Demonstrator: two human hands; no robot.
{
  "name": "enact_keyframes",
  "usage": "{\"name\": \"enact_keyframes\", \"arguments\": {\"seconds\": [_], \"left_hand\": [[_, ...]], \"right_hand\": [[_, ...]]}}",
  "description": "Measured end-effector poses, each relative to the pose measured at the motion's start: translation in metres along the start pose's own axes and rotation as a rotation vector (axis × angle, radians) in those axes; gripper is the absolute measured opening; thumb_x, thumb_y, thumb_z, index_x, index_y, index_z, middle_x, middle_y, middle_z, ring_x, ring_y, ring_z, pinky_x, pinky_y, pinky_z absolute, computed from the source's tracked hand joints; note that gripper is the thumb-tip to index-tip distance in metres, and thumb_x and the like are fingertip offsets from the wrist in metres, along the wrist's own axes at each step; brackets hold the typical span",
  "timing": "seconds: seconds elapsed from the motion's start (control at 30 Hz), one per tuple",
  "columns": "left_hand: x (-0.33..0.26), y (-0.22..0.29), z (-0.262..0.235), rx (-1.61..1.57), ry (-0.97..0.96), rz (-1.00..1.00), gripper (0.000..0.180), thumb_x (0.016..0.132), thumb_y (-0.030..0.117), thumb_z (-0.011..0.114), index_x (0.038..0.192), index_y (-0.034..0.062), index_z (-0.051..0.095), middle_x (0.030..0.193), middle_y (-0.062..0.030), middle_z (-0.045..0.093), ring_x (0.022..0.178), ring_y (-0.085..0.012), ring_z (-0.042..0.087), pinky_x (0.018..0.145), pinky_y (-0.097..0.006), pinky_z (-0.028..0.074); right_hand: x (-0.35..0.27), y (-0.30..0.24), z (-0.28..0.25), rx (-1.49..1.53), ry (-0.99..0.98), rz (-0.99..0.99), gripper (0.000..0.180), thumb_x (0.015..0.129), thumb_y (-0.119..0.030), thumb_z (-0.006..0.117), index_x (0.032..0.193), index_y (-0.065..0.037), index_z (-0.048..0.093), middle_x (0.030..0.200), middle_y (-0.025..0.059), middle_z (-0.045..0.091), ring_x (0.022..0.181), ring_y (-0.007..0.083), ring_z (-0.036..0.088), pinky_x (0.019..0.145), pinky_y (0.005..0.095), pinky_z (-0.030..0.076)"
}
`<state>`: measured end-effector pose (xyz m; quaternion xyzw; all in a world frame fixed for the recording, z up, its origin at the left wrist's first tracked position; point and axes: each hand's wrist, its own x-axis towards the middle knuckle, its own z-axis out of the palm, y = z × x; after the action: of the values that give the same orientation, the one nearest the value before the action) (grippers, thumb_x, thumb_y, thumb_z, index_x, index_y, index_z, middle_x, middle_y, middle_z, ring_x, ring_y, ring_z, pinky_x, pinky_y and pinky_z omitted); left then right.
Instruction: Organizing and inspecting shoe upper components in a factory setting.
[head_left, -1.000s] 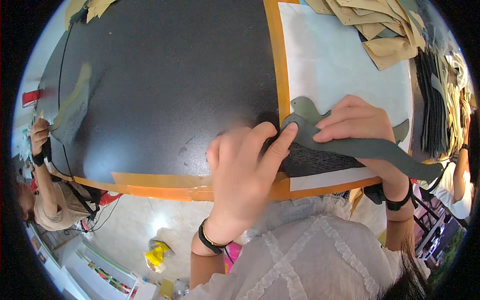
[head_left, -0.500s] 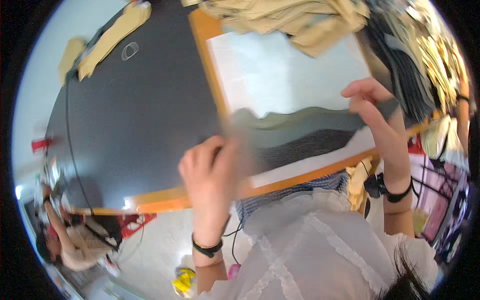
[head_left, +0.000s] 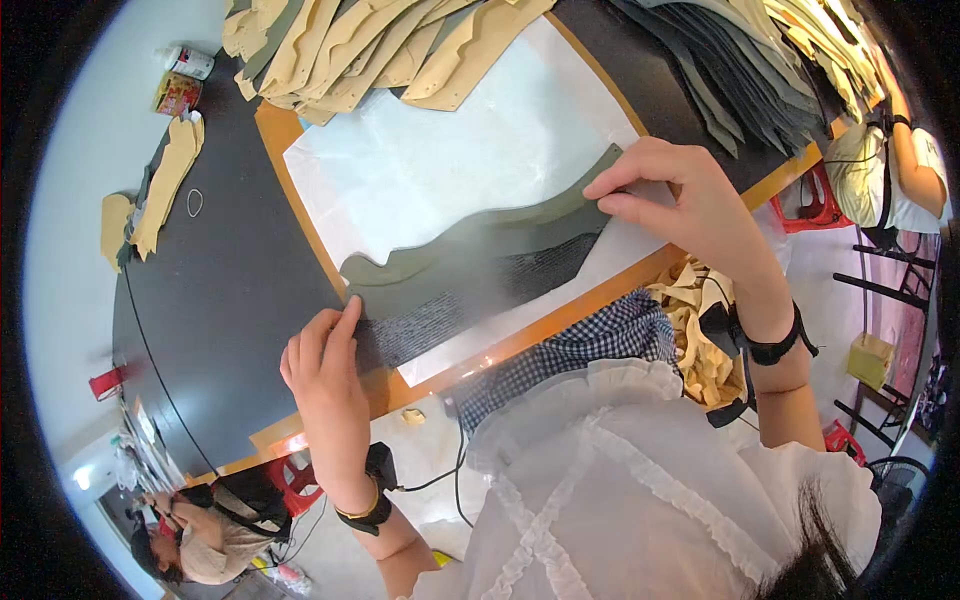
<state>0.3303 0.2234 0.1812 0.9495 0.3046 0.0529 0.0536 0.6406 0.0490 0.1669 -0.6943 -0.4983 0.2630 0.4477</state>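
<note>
A long dark grey-green cut panel (head_left: 455, 270) with a wavy upper edge lies stretched between my hands over a white sheet. Along its near side runs a darker, ribbed-looking band (head_left: 420, 325). My right hand (head_left: 685, 200) pinches the panel's right end between thumb and fingers. At the left end, my left hand (head_left: 330, 375) is closed, its index fingertip on the panel's edge; its thumb is hidden. The white sheet (head_left: 460, 140) rests on an orange-edged board (head_left: 285, 180) at the table's near side.
Tan cut pieces (head_left: 370, 50) pile up on the board's far side. Dark panels (head_left: 720, 70) are stacked at the far right. On the dark table (head_left: 240, 280) lie a thin ring (head_left: 195, 203) and tan pieces (head_left: 170, 180). Other people sit at left and right.
My view has turned, shifting the board leftward and tilting it. My left hand, blurred before, now shows clearly at the panel's left end. The panel appears straighter between my hands.
</note>
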Motion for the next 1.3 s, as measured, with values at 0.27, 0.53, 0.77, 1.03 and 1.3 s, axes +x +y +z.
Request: {"name": "enact_keyframes", "arguments": {"seconds": [0.27, 0.53, 0.77, 1.03, 1.3], "left_hand": [[0.033, 0.010, -0.027, -0.356, 0.016, -0.114, 0.021, 0.091, -0.001, 0.056, 0.112, 0.0005, 0.059, 0.095, -0.0119, 0.064, 0.088, -0.0238, 0.061, 0.081, -0.032, 0.048], [0.105, 0.100, 0.001, -0.697, -0.303, 0.272, 0.019, 0.091, 0.008, 0.063, 0.108, -0.0003, 0.062, 0.091, -0.0075, 0.062, 0.084, -0.0158, 0.058, 0.075, -0.027, 0.046], [0.139, 0.105, 0.015, -0.718, -0.625, 0.191, 0.017, 0.091, 0.014, 0.066, 0.098, -0.0015, 0.062, 0.088, -0.0045, 0.059, 0.073, -0.0108, 0.050, 0.067, -0.025, 0.043], [0.135, 0.110, 0.023, -0.694, -0.504, 0.260, 0.019, 0.092, 0.016, 0.066, 0.093, -0.0019, 0.060, 0.082, -0.0026, 0.051, 0.069, -0.0100, 0.044, 0.062, -0.026, 0.038], [0.136, 0.109, 0.022, -0.710, -0.546, 0.248, 0.019, 0.093, 0.015, 0.065, 0.093, -0.0029, 0.061, 0.082, -0.0029, 0.050, 0.069, -0.0101, 0.044, 0.062, -0.026, 0.038]], "right_hand": [[0.002, 0.011, 0.001, 0.099, 0.014, 0.011, 0.014, 0.086, -0.008, 0.067, 0.096, 0.001, 0.071, 0.083, 0.0072, 0.070, 0.077, 0.0119, 0.063, 0.074, 0.0259, 0.050], [0.000, 0.010, 0.001, 0.123, 0.032, 0.003, 0.015, 0.087, -0.010, 0.068, 0.096, 0.001, 0.071, 0.079, 0.0065, 0.069, 0.073, 0.0101, 0.061, 0.072, 0.0252, 0.050], [0.000, 0.015, 0.000, 0.135, 0.036, 0.006, 0.015, 0.084, -0.010, 0.069, 0.094, 0.001, 0.071, 0.076, 0.0059, 0.069, 0.072, 0.0099, 0.061, 0.070, 0.0253, 0.050], [-0.001, 0.021, -0.003, 0.060, 0.072, -0.081, 0.013, 0.079, -0.008, 0.071, 0.089, 0.000, 0.072, 0.079, 0.0075, 0.070, 0.072, 0.0144, 0.065, 0.069, 0.0268, 0.051], [0.000, 0.020, -0.008, 0.010, 0.015, -0.111, 0.011, 0.079, -0.008, 0.070, 0.088, -0.002, 0.073, 0.081, 0.0093, 0.069, 0.071, 0.0185, 0.064, 0.067, 0.0277, 0.050]]}}
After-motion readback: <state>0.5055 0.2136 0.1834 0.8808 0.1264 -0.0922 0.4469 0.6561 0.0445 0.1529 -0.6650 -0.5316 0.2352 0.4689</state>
